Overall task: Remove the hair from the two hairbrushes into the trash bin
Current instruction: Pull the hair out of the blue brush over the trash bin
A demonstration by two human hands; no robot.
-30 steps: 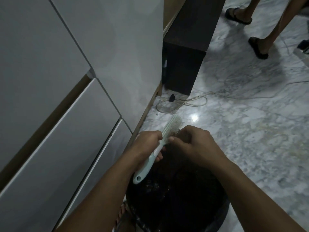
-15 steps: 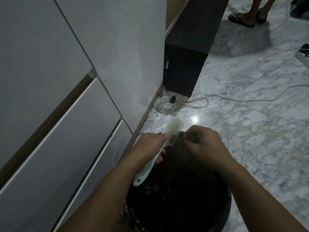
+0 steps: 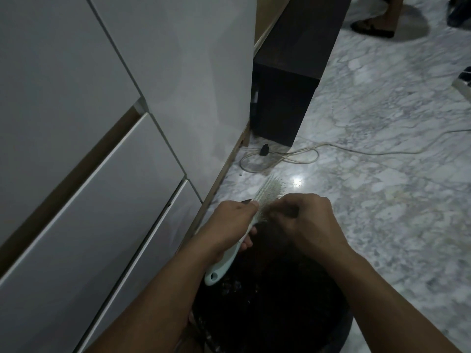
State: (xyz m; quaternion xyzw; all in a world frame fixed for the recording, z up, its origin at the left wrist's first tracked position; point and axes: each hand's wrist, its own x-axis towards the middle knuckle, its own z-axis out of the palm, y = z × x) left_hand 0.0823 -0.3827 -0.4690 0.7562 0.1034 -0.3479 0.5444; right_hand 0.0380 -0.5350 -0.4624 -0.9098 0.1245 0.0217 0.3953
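Gripping a pale green hairbrush [image 3: 265,200] over a dark trash bin [image 3: 339,324], two bare hands work at its bristles.

The left hand [image 3: 229,225] has its fingers curled round the brush's neck, handle end pointing toward seven o'clock and bristle head toward one o'clock. The right hand [image 3: 305,225] comes in from four o'clock with its fingers bent and pinching at the bristles near the base of the head; whether any hair sits between them is too dim to tell. The bin stands on the marble floor [image 3: 382,200] directly under both hands, at six o'clock of the brush. White cabinet fronts [image 3: 102,174] fill nine o'clock; a pale cable [image 3: 305,154] loops at twelve o'clock beside a dark cabinet [image 3: 285,98].
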